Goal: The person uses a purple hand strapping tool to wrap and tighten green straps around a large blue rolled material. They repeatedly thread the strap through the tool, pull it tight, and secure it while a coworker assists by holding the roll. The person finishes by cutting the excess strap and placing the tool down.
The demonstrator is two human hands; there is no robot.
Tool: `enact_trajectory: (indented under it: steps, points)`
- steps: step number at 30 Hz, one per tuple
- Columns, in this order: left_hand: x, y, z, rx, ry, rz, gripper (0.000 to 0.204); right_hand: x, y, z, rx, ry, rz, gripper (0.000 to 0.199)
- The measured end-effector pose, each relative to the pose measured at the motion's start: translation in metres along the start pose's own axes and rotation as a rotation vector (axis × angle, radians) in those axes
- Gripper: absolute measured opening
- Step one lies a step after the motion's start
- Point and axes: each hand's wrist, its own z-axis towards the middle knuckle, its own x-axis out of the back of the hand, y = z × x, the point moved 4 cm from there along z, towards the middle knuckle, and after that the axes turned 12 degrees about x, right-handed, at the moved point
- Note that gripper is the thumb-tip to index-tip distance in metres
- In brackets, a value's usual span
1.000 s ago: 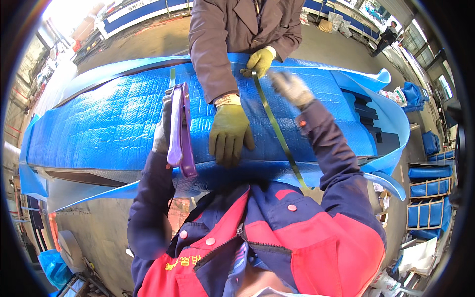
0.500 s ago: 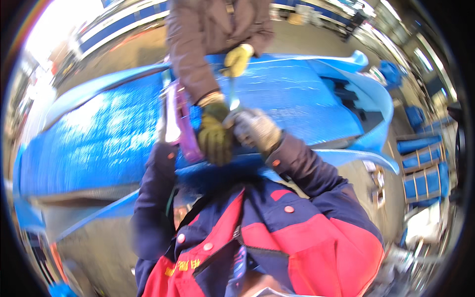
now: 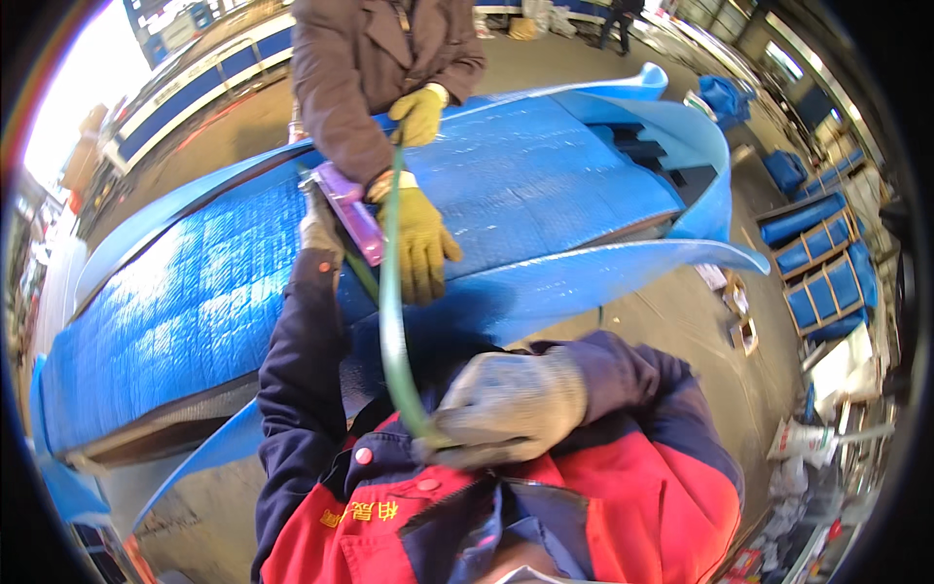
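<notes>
Gripping green strap (image 3: 391, 321), right hand (image 3: 506, 407); left hand (image 3: 321, 229) on purple tool (image 3: 347, 212).

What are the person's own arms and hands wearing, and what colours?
Both arms are in dark navy jacket sleeves, joined to a red jacket front with round red snap buttons and small yellow printed characters on the chest. The right hand wears a grey, dusty-looking knitted work glove. The left hand wears a similar grey glove, mostly hidden. No cables or watches show.
</notes>
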Motion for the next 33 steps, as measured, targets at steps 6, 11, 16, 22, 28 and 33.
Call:
enact_trajectory:
  steps: [6, 11, 16, 22, 28, 33]
  points:
    - [-0.008, 0.000, -0.014, -0.020, 0.108, 0.144, 0.074, 0.025, -0.028, -0.143, -0.896, 0.049, -0.037, 0.027]
    - [-0.016, -0.004, -0.019, 0.045, -0.005, 0.092, 0.063, -0.015, -0.007, -0.268, -1.402, -0.242, -0.364, 0.042]
    - [-0.007, -0.006, -0.022, 0.057, 0.028, 0.097, 0.071, 0.131, 0.017, -0.201, -1.120, 0.158, -0.739, 0.055]
    - [-0.011, -0.004, -0.033, -0.015, 0.092, 0.139, 0.075, 0.212, 0.211, -0.085, -1.163, 0.376, -0.561, 0.051]
    - [-0.012, -0.003, -0.037, -0.019, 0.108, 0.239, 0.069, 0.218, 0.342, -0.040, -0.848, 0.683, -0.130, 0.034]
    - [0.004, -0.013, 0.003, -0.263, 0.024, 0.345, 0.076, 0.228, 0.384, -0.015, -0.834, 0.833, 0.036, 0.027]
